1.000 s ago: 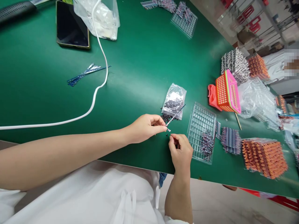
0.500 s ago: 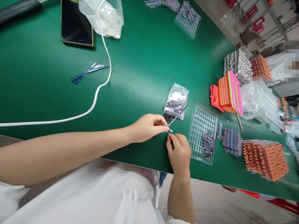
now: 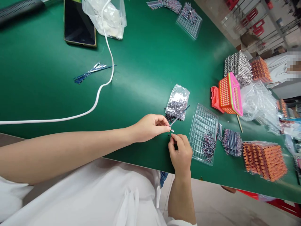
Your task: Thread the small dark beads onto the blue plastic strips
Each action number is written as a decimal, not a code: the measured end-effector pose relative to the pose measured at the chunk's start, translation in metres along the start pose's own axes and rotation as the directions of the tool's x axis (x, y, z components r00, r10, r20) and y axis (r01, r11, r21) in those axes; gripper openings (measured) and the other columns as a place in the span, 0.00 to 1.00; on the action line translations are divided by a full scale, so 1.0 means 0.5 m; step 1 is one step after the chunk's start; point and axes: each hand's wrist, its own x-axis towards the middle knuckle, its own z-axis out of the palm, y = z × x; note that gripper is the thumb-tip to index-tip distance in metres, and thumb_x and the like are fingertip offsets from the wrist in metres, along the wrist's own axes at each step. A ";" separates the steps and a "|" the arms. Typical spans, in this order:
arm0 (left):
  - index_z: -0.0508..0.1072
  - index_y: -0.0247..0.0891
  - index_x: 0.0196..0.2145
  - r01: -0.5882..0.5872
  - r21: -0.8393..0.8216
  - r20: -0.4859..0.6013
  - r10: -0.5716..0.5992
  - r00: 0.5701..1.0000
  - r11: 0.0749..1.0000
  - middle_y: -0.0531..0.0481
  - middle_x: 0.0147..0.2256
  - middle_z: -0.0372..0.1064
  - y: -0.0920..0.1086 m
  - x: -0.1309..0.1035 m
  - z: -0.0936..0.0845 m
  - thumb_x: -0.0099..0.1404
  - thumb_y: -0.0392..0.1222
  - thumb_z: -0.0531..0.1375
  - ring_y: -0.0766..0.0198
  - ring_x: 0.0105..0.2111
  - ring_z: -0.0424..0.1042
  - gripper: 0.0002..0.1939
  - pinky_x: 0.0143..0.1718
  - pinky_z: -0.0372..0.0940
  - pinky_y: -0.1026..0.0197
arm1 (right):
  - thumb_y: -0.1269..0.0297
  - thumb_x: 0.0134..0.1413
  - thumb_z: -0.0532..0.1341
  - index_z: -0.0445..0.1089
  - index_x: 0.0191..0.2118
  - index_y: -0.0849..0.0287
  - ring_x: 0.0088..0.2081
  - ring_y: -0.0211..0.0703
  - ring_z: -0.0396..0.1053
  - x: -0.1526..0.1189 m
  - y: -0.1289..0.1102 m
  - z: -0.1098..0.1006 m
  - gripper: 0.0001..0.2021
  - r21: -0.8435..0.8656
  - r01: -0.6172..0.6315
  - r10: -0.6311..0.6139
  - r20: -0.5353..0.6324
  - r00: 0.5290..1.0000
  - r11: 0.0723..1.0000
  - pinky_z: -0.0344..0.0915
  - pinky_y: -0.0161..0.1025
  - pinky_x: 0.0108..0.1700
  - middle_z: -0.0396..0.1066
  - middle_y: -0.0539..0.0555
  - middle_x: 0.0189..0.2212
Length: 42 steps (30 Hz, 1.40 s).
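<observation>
Between the thumb and fingers of my left hand (image 3: 152, 127) is a thin metallic strip (image 3: 176, 118), its far end pointing up and right over a plastic bag. My right hand (image 3: 180, 152) is closed in a pinch just below the strip's near end; what its fingertips hold is too small to make out. The clear bag (image 3: 178, 100) contains small dark pieces, and more loose dark pieces (image 3: 168, 117) lie by its lower edge. Right of my right hand sits a clear compartment tray (image 3: 204, 125) with a heap of thin dark-and-pink parts (image 3: 208, 146) at its lower end.
A white cable (image 3: 98, 94) crosses the green table on the left. Beyond are blue strips (image 3: 90, 72), a phone (image 3: 80, 25) and a plastic tub (image 3: 117, 22). To the right stand an orange basket (image 3: 227, 95) and orange stacked parts (image 3: 264, 160). The table edge runs before my body.
My right fingertips have shifted very slightly, and a small dark piece now shows on the table beside them. My left hand keeps its hold on the strip. The camera view has moved a little.
</observation>
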 end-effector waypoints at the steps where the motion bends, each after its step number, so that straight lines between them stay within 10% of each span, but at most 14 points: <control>1: 0.74 0.36 0.31 -0.003 -0.001 0.001 0.003 1.000 1.000 0.52 0.30 0.73 0.000 0.000 0.000 0.61 0.43 0.65 0.66 0.31 0.69 0.08 0.33 0.62 0.63 | 0.73 0.62 0.59 0.73 0.44 0.58 0.35 0.40 0.71 0.000 0.000 -0.001 0.08 0.002 0.008 -0.008 -0.005 1.000 1.000 0.71 0.38 0.37 0.73 0.54 0.34; 24: 0.74 0.36 0.31 -0.014 0.051 0.006 0.014 1.000 0.999 0.52 0.29 0.73 0.004 -0.005 0.000 0.61 0.43 0.64 0.65 0.31 0.71 0.07 0.35 0.65 0.62 | 0.69 0.66 0.55 0.70 0.39 0.59 0.33 0.40 0.68 0.020 -0.007 0.010 0.07 -0.065 -0.023 0.030 0.117 0.993 0.998 0.65 0.37 0.34 0.70 0.53 0.32; 30: 0.72 0.38 0.31 -0.007 -0.021 0.066 0.008 0.998 1.000 0.48 0.35 0.78 0.005 -0.015 0.006 0.61 0.43 0.65 0.56 0.44 0.77 0.07 0.47 0.69 0.57 | 0.69 0.63 0.57 0.69 0.36 0.56 0.29 0.35 0.66 0.007 -0.023 -0.020 0.05 0.196 -0.200 0.205 -0.002 0.979 0.960 0.65 0.34 0.31 0.68 0.49 0.31; 42: 0.71 0.37 0.31 0.082 -0.246 0.124 -0.053 0.991 0.966 0.48 0.38 0.79 0.008 -0.040 0.026 0.60 0.44 0.67 0.58 0.46 0.76 0.10 0.52 0.67 0.55 | 0.77 0.58 0.63 0.70 0.44 0.55 0.33 0.38 0.72 -0.004 -0.039 -0.007 0.11 0.059 0.008 0.010 -0.299 0.954 0.998 0.71 0.35 0.33 0.73 0.52 0.33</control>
